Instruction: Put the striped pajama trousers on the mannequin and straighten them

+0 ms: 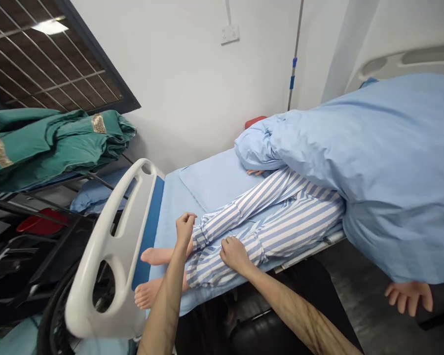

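Note:
Striped blue-and-white trousers [299,222] cover the legs of a figure on the bed that looks like a manikin. Its bare feet [148,295] lie towards the footboard. My left hand [185,227] is closed above the far ankle, beside the trouser cuff; what its fingers hold, if anything, does not show. On the lower part of the near trouser leg rests my right hand [234,252], its fingers curled into the cloth. A light blue quilt [385,148] is bunched over the figure's upper body and thighs.
The bed's white footboard [114,246] stands at the left. Beyond it, green folded cloth [55,143] lies on a rack, with a wheelchair wheel [54,315] below. A manikin hand [410,297] hangs over the near bedside. A pole [294,69] stands by the wall.

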Motion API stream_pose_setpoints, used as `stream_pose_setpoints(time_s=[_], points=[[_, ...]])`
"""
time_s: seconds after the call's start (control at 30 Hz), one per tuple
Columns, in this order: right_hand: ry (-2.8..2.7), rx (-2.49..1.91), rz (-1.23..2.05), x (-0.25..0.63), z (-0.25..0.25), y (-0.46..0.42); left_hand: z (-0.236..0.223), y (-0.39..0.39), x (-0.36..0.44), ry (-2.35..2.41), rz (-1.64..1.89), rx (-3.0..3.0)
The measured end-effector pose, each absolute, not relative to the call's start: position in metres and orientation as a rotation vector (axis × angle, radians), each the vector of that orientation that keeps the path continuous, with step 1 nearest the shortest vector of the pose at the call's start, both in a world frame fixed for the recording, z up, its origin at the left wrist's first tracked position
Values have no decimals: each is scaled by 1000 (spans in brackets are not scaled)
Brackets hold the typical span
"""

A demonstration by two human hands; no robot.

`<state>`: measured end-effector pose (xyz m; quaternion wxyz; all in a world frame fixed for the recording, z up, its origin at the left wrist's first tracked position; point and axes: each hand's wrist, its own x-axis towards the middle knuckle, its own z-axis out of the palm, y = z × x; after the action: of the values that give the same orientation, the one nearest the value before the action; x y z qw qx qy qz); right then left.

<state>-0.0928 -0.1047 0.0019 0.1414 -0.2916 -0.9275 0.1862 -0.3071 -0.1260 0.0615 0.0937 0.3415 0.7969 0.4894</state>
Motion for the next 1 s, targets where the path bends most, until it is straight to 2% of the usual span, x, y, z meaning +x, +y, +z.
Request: stream_pose_setpoints(time_s=[0.1, 0.23, 0.33, 0.43, 0.53, 0.63, 0.73, 0.83, 1.0], points=[[-2681, -831, 463, -97, -3, -104, 28, -104, -311, 2414, 1387, 972], [-2695, -837, 388, -100, -10, -104, -20, -124, -312, 2800, 781, 1167], [-2711, -878, 400, -100, -7, -104, -31, -152, -319, 2954, 462, 1224], [-2751, -915, 592, -109, 11, -99, -26, -167, -323, 2971, 377, 1256], [-2779, -703, 783, -139, 51, -96, -21, -169, -322, 2969, 363, 1229], [-2697, -470, 687, -186, 97, -100, -21, -167, -323, 2908, 331, 1202], [-2673, -301, 528, -228, 113, -104, -25, -168, -326, 2922, 315, 1127], [-2759, -278, 463, -248, 83, -92, -31, -168, -328, 2949, 282, 1115], [-2792, -590, 526, -247, 5, -57, -36, -165, -322, 3014, 362, 1241]])
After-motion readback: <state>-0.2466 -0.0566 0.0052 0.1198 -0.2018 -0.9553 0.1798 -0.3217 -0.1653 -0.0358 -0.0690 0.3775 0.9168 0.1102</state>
